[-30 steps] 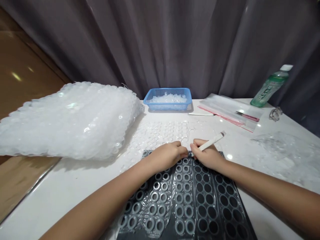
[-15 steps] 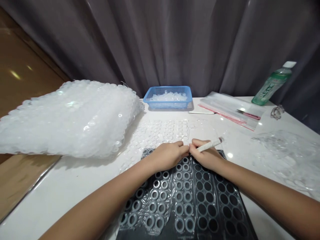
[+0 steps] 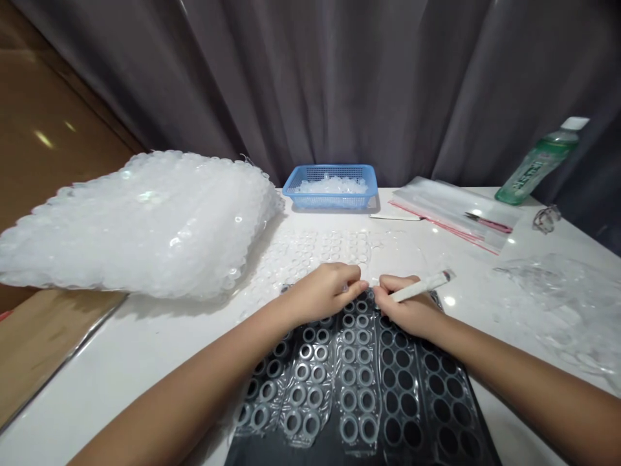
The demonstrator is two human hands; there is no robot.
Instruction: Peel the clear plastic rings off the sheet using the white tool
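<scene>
My right hand (image 3: 407, 307) is closed round a slim white pen-like tool (image 3: 422, 285), its back end pointing up to the right and its tip hidden by the fingers. Just left of it, my left hand (image 3: 330, 292) is pinched together above the far part of a black board (image 3: 320, 450). Whatever its fingertips hold is too small to make out. Clear plastic strips with paired rows of round rings (image 3: 348, 375) lie along the board. On the right-hand strips the circles (image 3: 409, 404) look black inside.
Flat clear ring sheets (image 3: 310, 246) lie beyond the board. A large bag of clear plastic pieces (image 3: 145, 226) fills the left. Behind stand a blue basket (image 3: 330, 202) of clear pieces and a green bottle (image 3: 541, 165). Zip bags (image 3: 436, 194), pink-handled snips (image 3: 490, 223) and crumpled clear plastic (image 3: 557, 310) lie right.
My left hand has drawn slightly up and away from my right, leaving a small gap between the fingertips. The white tool's back end has shifted to the right. The whole view has shifted slightly.
</scene>
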